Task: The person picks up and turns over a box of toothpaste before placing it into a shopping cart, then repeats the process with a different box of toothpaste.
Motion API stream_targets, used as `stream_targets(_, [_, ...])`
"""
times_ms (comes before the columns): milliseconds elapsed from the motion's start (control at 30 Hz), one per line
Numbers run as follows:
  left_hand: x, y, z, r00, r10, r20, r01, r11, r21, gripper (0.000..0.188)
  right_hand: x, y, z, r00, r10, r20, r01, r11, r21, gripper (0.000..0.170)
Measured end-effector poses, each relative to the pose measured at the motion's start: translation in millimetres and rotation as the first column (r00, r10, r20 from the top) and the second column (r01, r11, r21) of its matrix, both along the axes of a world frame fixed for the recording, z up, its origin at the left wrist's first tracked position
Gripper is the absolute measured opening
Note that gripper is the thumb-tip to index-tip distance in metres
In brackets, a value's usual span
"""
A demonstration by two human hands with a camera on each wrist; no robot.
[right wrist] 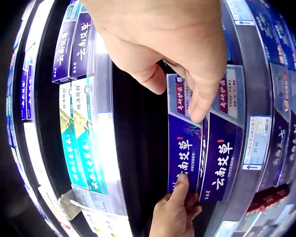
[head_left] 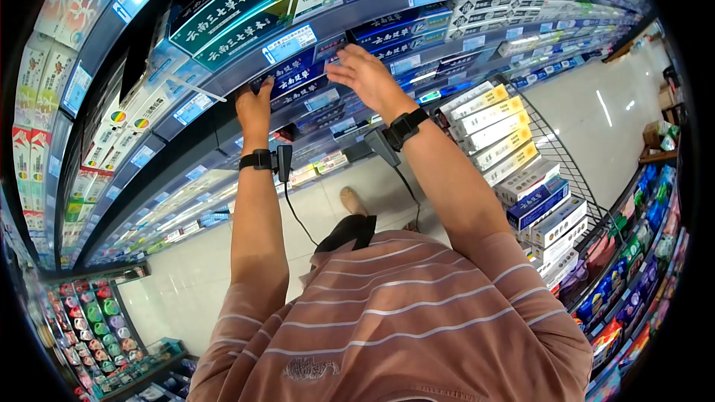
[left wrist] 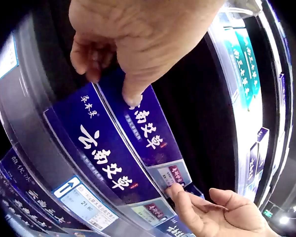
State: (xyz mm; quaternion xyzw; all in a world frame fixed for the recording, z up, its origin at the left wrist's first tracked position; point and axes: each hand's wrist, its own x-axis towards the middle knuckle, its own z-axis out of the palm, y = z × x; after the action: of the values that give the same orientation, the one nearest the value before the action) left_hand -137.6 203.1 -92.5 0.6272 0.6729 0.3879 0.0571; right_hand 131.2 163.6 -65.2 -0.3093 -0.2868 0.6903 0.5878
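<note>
Two dark blue toothpaste boxes are stacked on a shelf, the upper box (left wrist: 160, 145) set on the lower box (left wrist: 96, 143). My left hand (head_left: 255, 113) grips the left end of the upper one, its thumb across the printed front and the other fingers partly hidden behind. At the opposite end is my right hand (head_left: 372, 85), palm turned toward the shelf. Its fingers are extended, with a fingertip against the box's pale end panel, and the thumb stands apart. In the right wrist view the left thumb (right wrist: 180, 187) lies on the box front.
A price label (left wrist: 84, 203) is on the shelf edge below the boxes. Green toothpaste boxes (head_left: 238, 26) fill the shelf above, near my left hand. To my right stands a wire cart (head_left: 573, 167) piled with white, yellow and blue boxes (head_left: 491, 134). Pale tiled floor lies below.
</note>
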Motion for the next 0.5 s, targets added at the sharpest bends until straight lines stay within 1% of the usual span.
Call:
stream_targets(133, [-1.6,9.6,-5.7,1.000,0.003,-0.009,-0.002,0.998,0.064,0.065,1.8,5.4,-1.2,1.000,0.028,0.000,-0.028,1.000,-0.006,0.067])
stream_targets(233, [-4.0,16.4,-5.2,0.999,0.047,-0.013,-0.048,0.997,-0.064,0.068,2.9,5.1,1.4,0.999,0.041,0.013,-0.040,0.999,-0.008,0.067])
stream_targets(333, [-3.1,16.9,-1.6,0.999,0.031,0.021,-0.029,0.993,-0.112,0.071,3.4,9.0,-3.3,0.998,0.063,-0.005,-0.063,0.998,0.002,0.068])
stream_targets(433, [-5.6,22.6,-9.2,1.000,0.026,-0.016,-0.026,0.998,-0.052,0.071,5.1,6.9,-1.4,0.995,0.102,-0.004,-0.102,0.994,0.031,0.066])
stream_targets(500, [-7.9,20.3,-14.9,1.000,-0.008,-0.022,0.008,0.999,0.038,0.068,7.8,-0.2,-0.2,0.993,0.118,-0.004,-0.118,0.993,0.031,0.063])
